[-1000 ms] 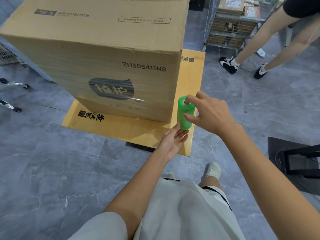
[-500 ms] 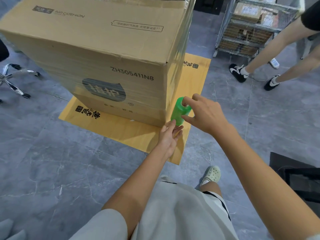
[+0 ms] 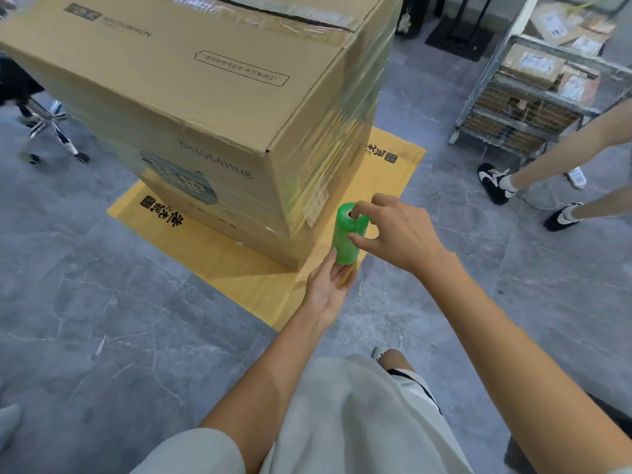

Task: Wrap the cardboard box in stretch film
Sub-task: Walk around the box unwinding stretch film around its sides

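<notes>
holding one roll (image 3: pixel 349 234), maybe touching box (image 3: pixel 212 97)

Big cardboard box (image 3: pixel 205 107) on the floor, sides already filmed (pretty shiny), green stretch film roll (image 3: pixel 348 234) upright at its near corner.

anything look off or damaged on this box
Only minor things: the cardboard box has a slightly frayed top corner nearest the green film roll, and the stretch film on the face beside it lies wrinkled. Nothing spilled or askew.
</notes>
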